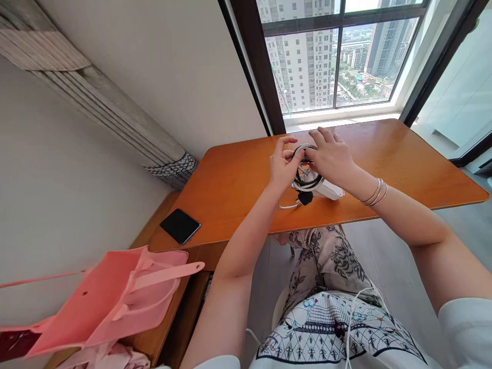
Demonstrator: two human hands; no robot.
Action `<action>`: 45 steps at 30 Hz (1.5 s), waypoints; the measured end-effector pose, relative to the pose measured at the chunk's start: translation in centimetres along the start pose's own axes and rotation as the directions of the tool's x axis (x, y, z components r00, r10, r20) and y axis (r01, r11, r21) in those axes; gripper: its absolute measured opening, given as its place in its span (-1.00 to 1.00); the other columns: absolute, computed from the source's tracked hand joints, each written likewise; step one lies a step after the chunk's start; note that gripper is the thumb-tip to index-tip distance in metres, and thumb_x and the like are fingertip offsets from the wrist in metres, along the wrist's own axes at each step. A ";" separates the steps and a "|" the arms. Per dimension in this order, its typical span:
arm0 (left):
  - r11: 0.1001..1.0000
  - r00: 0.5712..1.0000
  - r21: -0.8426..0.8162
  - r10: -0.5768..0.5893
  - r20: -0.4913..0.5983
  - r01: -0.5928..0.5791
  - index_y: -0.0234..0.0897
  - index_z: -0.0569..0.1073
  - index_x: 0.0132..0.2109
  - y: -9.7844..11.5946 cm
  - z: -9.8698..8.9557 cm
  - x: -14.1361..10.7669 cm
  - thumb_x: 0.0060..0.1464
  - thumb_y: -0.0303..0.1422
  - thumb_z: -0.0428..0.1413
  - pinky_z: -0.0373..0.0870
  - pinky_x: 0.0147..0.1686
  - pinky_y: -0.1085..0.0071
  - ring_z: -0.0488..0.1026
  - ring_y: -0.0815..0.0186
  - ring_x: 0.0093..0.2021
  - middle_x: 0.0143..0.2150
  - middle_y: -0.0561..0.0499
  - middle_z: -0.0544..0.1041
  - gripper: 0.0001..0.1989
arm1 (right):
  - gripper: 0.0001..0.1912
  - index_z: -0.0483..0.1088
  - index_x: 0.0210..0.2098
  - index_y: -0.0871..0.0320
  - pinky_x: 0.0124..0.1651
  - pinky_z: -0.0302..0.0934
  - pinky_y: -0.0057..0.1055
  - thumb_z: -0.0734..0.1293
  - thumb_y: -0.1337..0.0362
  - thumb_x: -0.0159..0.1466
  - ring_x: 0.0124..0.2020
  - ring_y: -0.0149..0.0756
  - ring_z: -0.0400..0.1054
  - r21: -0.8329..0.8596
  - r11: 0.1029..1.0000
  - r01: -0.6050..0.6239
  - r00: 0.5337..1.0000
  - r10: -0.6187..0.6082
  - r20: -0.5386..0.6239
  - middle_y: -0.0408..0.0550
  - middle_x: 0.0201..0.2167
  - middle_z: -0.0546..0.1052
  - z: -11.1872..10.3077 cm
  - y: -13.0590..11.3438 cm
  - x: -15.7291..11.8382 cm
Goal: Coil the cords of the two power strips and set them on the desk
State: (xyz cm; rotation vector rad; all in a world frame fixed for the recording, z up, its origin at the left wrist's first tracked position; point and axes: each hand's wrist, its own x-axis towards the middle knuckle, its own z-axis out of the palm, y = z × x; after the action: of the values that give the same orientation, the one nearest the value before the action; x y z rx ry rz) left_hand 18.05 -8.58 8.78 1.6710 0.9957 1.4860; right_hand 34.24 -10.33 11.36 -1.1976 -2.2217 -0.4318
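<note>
A coil of black and white cables (pixel 308 183) is held up over the wooden table between my two hands. My left hand (pixel 283 163) pinches the coil's upper left side, thumb and fingers closed on it. Bracelets circle the wrist of my right hand (pixel 331 156), whose fingers bend over the coil's top right with the thumb on the cables. A black plug (pixel 305 198) hangs at the bottom of the coil. Behind and right of the coil is a white power strip (pixel 329 189), partly hidden by the cables.
A black phone (pixel 180 226) lies on the left part of the wooden table (pixel 230 179). Beyond the near left corner are a pink bag (pixel 126 302) and an open drawer. A window (pixel 338 66) stands behind the table; a grey curtain (pixel 115 118) hangs at the left.
</note>
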 end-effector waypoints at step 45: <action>0.999 0.944 0.034 0.010 0.331 -0.023 -0.28 0.55 -0.25 1.5 0.5 1.4 -0.29 -0.12 0.46 0.52 -0.13 0.29 0.56 0.14 -0.18 -0.34 0.01 0.57 -0.53 | -0.69 0.47 -0.18 0.09 0.24 0.08 0.06 0.18 0.08 0.43 -0.23 -0.13 0.41 0.130 0.990 -0.062 0.983 0.083 -0.162 -0.05 -0.40 0.52 -0.1 2.2 -0.5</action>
State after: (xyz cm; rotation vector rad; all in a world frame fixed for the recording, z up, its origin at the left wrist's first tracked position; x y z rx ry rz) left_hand 18.82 -8.04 10.73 1.8821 0.8294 1.1495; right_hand 36.35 -9.56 11.15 -1.1306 -2.0242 -0.3460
